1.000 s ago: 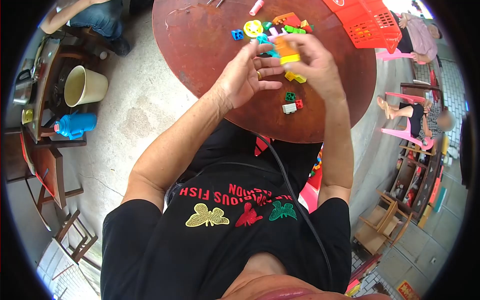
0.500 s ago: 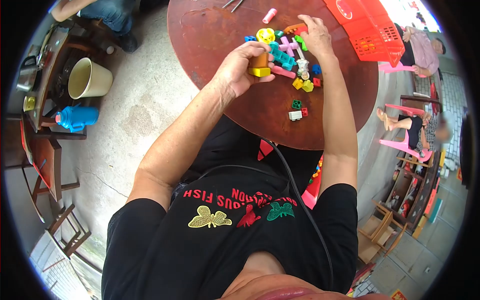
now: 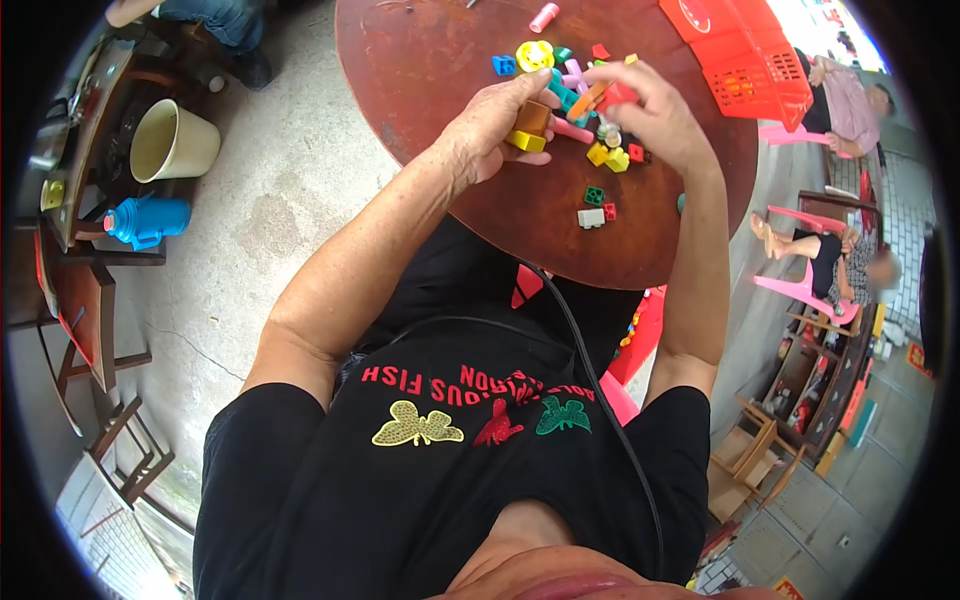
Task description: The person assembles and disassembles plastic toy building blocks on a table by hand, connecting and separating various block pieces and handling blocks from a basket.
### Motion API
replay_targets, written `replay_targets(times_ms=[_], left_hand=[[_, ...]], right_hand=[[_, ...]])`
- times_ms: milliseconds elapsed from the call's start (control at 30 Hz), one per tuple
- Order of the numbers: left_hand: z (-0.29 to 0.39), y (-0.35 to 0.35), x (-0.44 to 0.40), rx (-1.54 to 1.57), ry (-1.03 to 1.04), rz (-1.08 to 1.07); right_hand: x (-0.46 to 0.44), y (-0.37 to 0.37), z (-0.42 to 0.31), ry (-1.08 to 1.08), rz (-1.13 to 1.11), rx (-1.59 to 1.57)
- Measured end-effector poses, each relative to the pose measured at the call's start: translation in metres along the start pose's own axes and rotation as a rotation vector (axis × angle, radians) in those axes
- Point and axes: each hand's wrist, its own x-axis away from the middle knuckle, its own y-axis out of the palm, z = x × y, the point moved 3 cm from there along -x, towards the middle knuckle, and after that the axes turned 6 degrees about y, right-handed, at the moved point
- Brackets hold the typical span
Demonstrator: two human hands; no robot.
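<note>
My left hand (image 3: 492,125) is wrapped round a block stack (image 3: 531,124), orange-brown on top and yellow below, above the round dark-red table (image 3: 410,90). My right hand (image 3: 655,112) holds an orange and red piece (image 3: 600,98) over the loose blocks, a little right of my left hand. Near the hands lie a yellow ring-shaped piece (image 3: 535,56), a blue block (image 3: 504,65), a pink bar (image 3: 571,130) and yellow blocks (image 3: 608,157). Closer to me are a dark green block (image 3: 594,195) and a white block (image 3: 591,218) beside a small red one.
A red plastic basket (image 3: 745,75) stands at the table's right edge. A pink cylinder (image 3: 544,17) lies at the far side. On the left are a cream bucket (image 3: 174,142) and a blue flask (image 3: 148,221). People sit at the right and upper left.
My right hand has picked up the orange and red piece from the far side of the pile and brought it back towards my left hand, which still holds the stack.
</note>
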Motion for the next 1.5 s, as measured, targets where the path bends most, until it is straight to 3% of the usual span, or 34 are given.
replay_targets(times_ms=[67,100,267,333,400,533,667,767,867,1000,1067,1100,1133,1300,1400,1500], left_hand=[[-0.008,0.009,0.002,-0.185,-0.094,-0.124],[-0.015,0.011,0.003,-0.223,-0.131,-0.155],[-0.029,0.023,0.013,-0.219,-0.163,-0.323],[-0.025,0.03,0.017,-0.441,-0.041,-0.31],[-0.031,0.03,0.015,-0.496,-0.029,-0.327],[-0.032,0.031,0.015,-0.608,-0.021,-0.438],[-0.027,0.032,0.018,-0.572,-0.073,-0.438],[-0.029,0.039,0.022,-0.367,-0.123,-0.424],[-0.032,0.037,0.019,-0.157,-0.108,-0.407],[-0.035,0.041,0.017,0.047,-0.083,-0.433],[-0.039,0.042,0.014,0.12,-0.094,-0.358],[-0.046,0.04,0.01,0.156,-0.135,-0.367],[-0.052,0.042,0.011,0.132,-0.168,-0.4],[-0.076,0.066,0.033,0.079,-0.224,-0.323],[-0.091,0.089,0.041,-0.027,-0.249,-0.308],[-0.099,0.122,0.041,-0.06,-0.297,-0.29]], right_hand=[[0.021,0.011,-0.006,-0.039,0.052,0.033],[0.03,0.014,-0.01,0.098,-0.013,-0.062],[0.059,0.027,-0.014,0.082,0.113,-0.105],[0.071,0.037,-0.012,0.289,0.236,-0.615],[0.077,0.046,-0.005,0.377,0.267,-0.553],[0.085,0.057,-0.002,0.366,0.205,-0.792],[0.089,0.067,0.024,0.208,0.111,-1.122],[0.093,0.072,0.022,0.07,0.221,-1.599],[0.099,0.079,0.021,0.074,0.392,-1.707],[0.117,0.078,0.011,0.146,0.538,-1.549],[0.129,0.082,0.004,0.299,0.561,-0.948],[0.132,0.087,-0.005,0.241,0.66,-0.915],[0.14,0.081,-0.013,0.261,0.658,-0.562],[0.166,0.083,-0.022,0.066,0.771,-0.387],[0.19,0.079,-0.012,0.113,0.653,-0.321],[0.213,0.068,-0.002,0.113,0.828,-0.331]])
